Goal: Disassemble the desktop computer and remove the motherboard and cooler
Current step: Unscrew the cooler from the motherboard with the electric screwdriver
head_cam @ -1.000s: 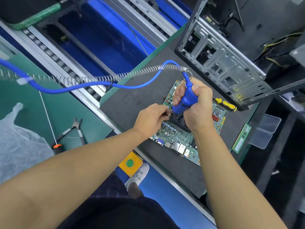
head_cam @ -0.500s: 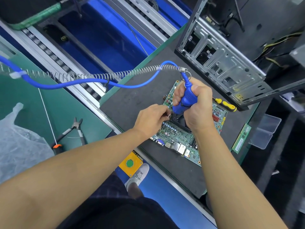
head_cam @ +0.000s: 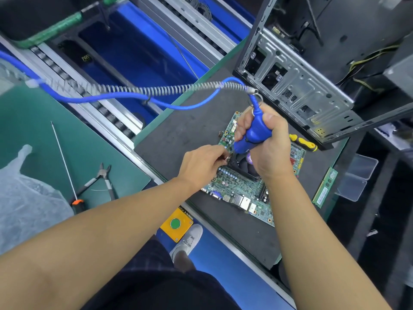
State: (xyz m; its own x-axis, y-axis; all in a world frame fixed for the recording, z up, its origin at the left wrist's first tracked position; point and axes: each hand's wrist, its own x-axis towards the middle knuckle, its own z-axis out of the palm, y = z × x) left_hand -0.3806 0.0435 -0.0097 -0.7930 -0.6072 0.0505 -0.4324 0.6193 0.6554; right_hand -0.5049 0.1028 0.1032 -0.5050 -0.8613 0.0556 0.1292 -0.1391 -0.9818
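Dark grey bench mat [head_cam: 178, 135], edged in green, serves as the work surface. On it the motherboard [head_cam: 241, 189] lies flat, already out of the computer case [head_cam: 297, 86], which stands open just behind it. The cooler [head_cam: 242, 163], a black fan unit, sits on the board, largely hidden beneath both hands.

Right hand [head_cam: 270, 148]: fist wrapped fully round the blue powered screwdriver [head_cam: 254, 133], tip angled down at the cooler's near-left corner. Left hand [head_cam: 201, 162]: fingertips pinched on a small metal part [head_cam: 227, 158] at that corner; whether screw or bit cannot be told.

Judged step: freeing the cooler from the board.

Risks noted:
- The bit could skip off the fastener and gouge the board, which is not clamped.
- Left fingertips sit right beside the driven tip.
- The blue hose [head_cam: 111, 100] hangs in a loop; any tug could pull the tool off line.

Count: one motherboard, one cooler, one case, one powered screwdriver, one yellow-handled screwdriver [head_cam: 304, 143], one memory module [head_cam: 325, 187], one pair of side cutters [head_cam: 100, 180], two clear trays [head_cam: 357, 175].
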